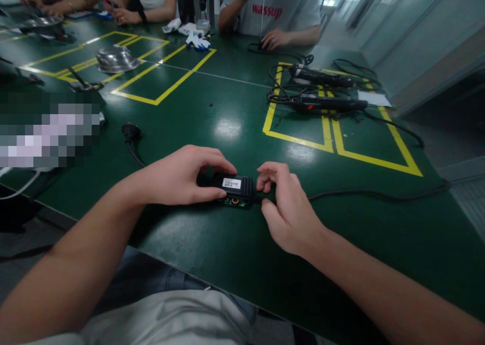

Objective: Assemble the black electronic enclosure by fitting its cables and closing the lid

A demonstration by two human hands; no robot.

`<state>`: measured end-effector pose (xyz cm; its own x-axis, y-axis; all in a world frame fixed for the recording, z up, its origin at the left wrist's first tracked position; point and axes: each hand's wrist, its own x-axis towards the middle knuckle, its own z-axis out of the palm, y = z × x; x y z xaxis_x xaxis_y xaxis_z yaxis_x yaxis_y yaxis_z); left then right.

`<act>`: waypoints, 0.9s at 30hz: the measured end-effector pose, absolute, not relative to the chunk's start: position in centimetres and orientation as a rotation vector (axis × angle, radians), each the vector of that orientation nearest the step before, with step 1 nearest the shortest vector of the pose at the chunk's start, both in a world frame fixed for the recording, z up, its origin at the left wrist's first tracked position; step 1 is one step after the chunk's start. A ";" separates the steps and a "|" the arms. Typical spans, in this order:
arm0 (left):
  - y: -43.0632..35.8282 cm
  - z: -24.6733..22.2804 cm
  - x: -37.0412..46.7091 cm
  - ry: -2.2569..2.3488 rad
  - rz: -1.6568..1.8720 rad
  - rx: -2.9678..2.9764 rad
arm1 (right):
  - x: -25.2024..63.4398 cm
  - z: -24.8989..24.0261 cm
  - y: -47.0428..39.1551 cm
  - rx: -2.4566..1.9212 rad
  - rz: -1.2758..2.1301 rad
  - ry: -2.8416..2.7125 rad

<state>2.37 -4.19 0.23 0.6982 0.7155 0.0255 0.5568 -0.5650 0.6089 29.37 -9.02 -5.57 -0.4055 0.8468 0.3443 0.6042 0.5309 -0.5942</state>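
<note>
A small black power adapter [247, 185] with a white label lies on the green table in front of me. Along its near side the casing is apart, and a green circuit board [235, 202] with a copper-coloured coil shows. My left hand [185, 176] grips the adapter's left part, thumb on the near side and fingers on the far side. Just right of the adapter, my right hand [290, 208] is half curled, with thumb and fingertips apart and nothing between them. A black cable [359, 195] runs from behind this hand toward the table's right edge.
A black plug [131, 132] lies left of my left hand. Two black electric screwdrivers [329, 103] with cords rest at the right, by yellow tape lines. A metal bowl [116, 58] and blue-white gloves [197, 41] are farther back. Across the table, a person [273, 11] holds a screwdriver.
</note>
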 end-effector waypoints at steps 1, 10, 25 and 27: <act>-4.3 0.3 2.4 0.943 0.333 2.316 | 29.4 -5.5 -9.0 -1.180 0.509 -2.168; -4.5 0.2 3.0 0.926 0.276 2.271 | 28.6 -5.2 -9.4 -1.138 0.384 -2.287; -4.6 0.2 2.9 0.960 0.241 2.270 | 28.6 -5.5 -9.3 -1.119 0.318 -2.295; -4.6 0.2 2.9 0.961 0.237 2.264 | 28.6 -5.4 -9.3 -1.130 0.332 -2.300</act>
